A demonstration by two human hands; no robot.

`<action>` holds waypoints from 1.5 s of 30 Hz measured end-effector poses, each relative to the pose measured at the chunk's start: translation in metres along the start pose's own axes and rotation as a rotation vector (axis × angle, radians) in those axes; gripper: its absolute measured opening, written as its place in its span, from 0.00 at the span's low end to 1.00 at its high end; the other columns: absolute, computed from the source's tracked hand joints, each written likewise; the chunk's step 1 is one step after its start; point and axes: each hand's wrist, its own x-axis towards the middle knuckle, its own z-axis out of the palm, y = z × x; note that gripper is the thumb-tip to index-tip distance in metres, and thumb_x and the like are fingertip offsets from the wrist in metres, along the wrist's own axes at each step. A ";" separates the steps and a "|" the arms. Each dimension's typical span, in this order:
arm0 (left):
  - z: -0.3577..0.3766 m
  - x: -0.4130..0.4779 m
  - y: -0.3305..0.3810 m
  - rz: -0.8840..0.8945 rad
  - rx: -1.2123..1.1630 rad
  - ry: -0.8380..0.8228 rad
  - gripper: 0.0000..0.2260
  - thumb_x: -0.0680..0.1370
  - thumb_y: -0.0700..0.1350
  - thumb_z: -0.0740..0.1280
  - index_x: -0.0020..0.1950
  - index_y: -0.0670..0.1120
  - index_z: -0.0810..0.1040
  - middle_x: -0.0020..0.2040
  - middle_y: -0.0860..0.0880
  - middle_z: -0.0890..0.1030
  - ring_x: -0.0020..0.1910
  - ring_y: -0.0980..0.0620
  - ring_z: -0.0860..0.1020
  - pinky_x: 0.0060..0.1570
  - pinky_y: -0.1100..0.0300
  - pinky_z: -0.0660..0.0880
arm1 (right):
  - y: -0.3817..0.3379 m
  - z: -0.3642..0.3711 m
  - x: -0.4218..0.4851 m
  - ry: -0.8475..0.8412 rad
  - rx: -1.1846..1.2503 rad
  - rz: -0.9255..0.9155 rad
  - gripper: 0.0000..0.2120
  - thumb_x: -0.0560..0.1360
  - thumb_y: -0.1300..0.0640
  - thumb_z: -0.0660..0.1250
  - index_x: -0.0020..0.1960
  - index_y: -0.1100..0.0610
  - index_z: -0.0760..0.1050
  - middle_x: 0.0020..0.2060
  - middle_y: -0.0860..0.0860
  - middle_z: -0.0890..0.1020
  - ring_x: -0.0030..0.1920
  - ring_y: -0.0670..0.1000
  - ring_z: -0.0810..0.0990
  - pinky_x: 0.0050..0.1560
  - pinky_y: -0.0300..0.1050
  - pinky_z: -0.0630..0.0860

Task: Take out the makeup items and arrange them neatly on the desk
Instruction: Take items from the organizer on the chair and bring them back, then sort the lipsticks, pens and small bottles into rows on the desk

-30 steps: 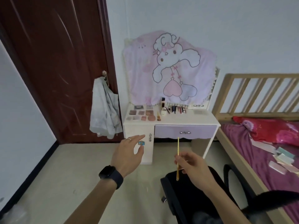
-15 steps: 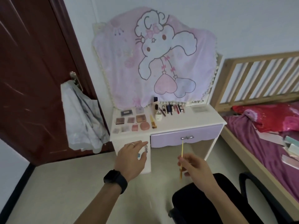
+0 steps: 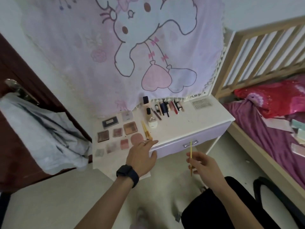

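Right grip (image 3: 204,166) pinches a thin yellow stick (image 3: 191,149) between thumb and fingertips, with the stick upright in the air in front of the drawer (image 3: 214,133), not yet over the desk (image 3: 198,119). Left grip (image 3: 142,156) is open, fingers straight, reaching at the desk's front edge just beside the round pink compact (image 3: 136,138). Up top, palettes (image 3: 130,128) sit in rows at the left, yellow brushes (image 3: 146,131) lie beside them, and pens and tubes (image 3: 166,107) line the back. Best play, I'd say: carry the stick over the edge, lay it flat alongside those brushes, parallel with ends matched, and release only once it rests, because it looks light and round and is likely to roll. Left grip can steady the row, minding not to nudge the compact.
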 end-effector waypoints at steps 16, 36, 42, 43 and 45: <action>0.033 0.216 0.005 0.232 -0.039 -0.302 0.21 0.82 0.51 0.59 0.76 0.56 0.66 0.74 0.54 0.70 0.74 0.51 0.65 0.73 0.54 0.64 | -0.022 0.005 0.159 0.197 -0.050 0.129 0.06 0.78 0.56 0.69 0.51 0.46 0.82 0.41 0.43 0.86 0.40 0.44 0.84 0.43 0.42 0.78; 0.166 0.386 0.067 -0.268 -0.089 -0.362 0.25 0.83 0.52 0.57 0.80 0.54 0.57 0.80 0.51 0.59 0.77 0.49 0.58 0.76 0.53 0.58 | 0.005 -0.112 0.452 -0.269 -0.498 0.220 0.06 0.76 0.56 0.68 0.52 0.48 0.81 0.46 0.46 0.84 0.47 0.47 0.83 0.42 0.31 0.71; 0.186 0.390 0.058 -0.454 -0.050 -0.250 0.27 0.83 0.52 0.58 0.80 0.54 0.54 0.81 0.52 0.54 0.79 0.49 0.54 0.77 0.51 0.55 | 0.024 -0.099 0.496 -0.393 -0.638 0.180 0.09 0.79 0.52 0.67 0.58 0.49 0.80 0.36 0.40 0.80 0.36 0.37 0.78 0.34 0.25 0.69; 0.187 0.391 0.054 -0.463 -0.026 -0.233 0.28 0.82 0.52 0.58 0.81 0.53 0.52 0.81 0.51 0.53 0.79 0.48 0.53 0.77 0.50 0.54 | 0.027 -0.095 0.501 -0.388 -0.641 0.165 0.09 0.79 0.52 0.67 0.58 0.49 0.79 0.35 0.38 0.79 0.32 0.34 0.76 0.32 0.24 0.68; 0.189 0.392 0.047 -0.474 0.020 -0.203 0.30 0.82 0.53 0.58 0.81 0.53 0.49 0.81 0.50 0.52 0.80 0.47 0.51 0.78 0.50 0.52 | 0.032 -0.087 0.511 -0.371 -0.648 0.127 0.10 0.78 0.53 0.68 0.59 0.49 0.78 0.34 0.38 0.78 0.27 0.32 0.74 0.31 0.22 0.68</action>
